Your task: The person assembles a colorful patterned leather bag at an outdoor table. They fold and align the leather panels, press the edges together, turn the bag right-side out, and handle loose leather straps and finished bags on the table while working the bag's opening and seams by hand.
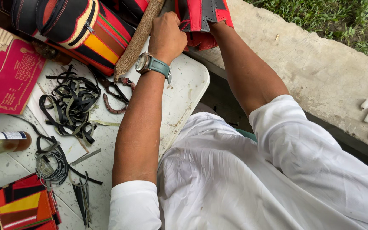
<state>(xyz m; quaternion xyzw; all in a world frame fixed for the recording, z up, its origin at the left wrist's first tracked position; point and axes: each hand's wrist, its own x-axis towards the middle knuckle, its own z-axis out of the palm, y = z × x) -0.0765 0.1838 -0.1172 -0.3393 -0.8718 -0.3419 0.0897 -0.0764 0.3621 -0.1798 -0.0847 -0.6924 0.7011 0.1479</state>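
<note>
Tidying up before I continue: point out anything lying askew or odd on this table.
The bottle lies on its side at the white table's left edge. Black strips sprawl in a loose tangle mid-table. Nothing looks spilled or broken.

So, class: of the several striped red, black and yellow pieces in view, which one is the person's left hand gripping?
The red and grey piece at the top edge; the left hand clutches it. The rolled bag and flat panel lie untouched.

Bare white tabletop (pixel 184 91) at frame centre lies open between the forearms. Left of it, tangled black strips (pixel 71 102), rusty pliers (pixel 113 91) and a striped red-and-black bag (pixel 81 30) crowd the surface.
</note>
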